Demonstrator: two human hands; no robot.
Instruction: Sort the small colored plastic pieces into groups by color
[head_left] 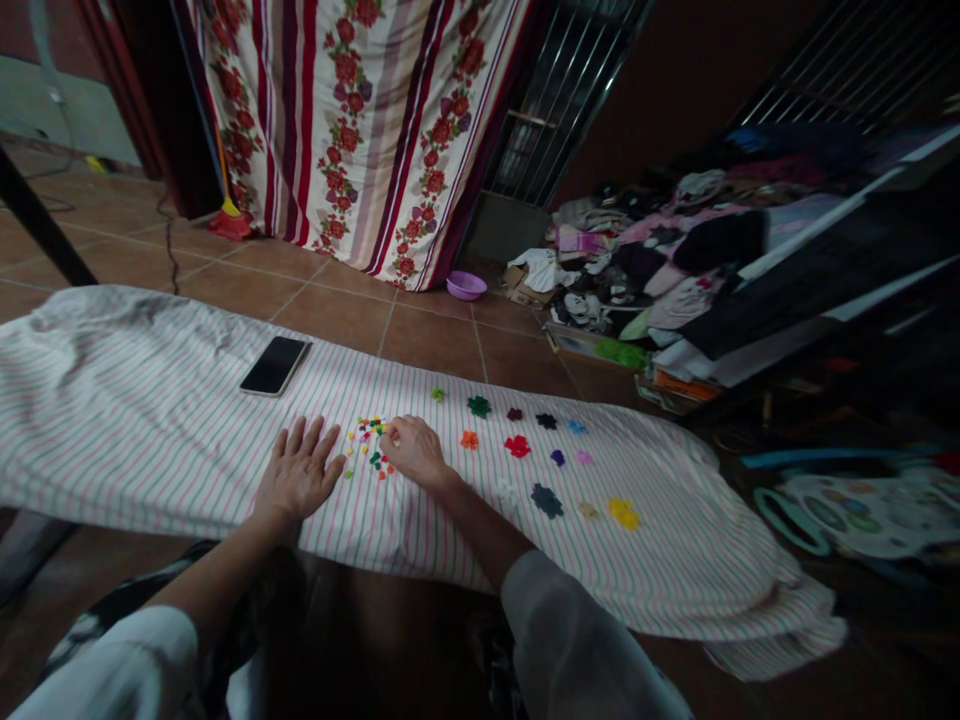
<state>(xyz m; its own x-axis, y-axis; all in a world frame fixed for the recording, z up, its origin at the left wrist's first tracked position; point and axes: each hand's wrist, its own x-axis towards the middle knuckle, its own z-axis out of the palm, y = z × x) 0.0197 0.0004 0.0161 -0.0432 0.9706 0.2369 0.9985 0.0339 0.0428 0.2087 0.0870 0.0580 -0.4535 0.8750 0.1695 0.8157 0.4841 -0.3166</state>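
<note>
My left hand (300, 468) lies flat on the striped cloth (135, 420) with its fingers spread, holding nothing. Just right of it is a scatter of tiny mixed-colour beads (367, 445). My right hand (412, 450) rests at the right edge of that scatter, fingers curled and pinched at the beads; what they hold is too small to make out. To the right lie sorted little piles by colour: green (478, 406), orange (469, 439), red (517, 446), dark blue (547, 500), yellow (623, 514) and others.
A black phone (274, 365) lies on the cloth at the back left. Beyond are a tiled floor, a floral curtain (360, 130), a purple bowl (466, 286) and a heap of clothes (675, 260) at the right. A toy board (862, 510) lies at the far right.
</note>
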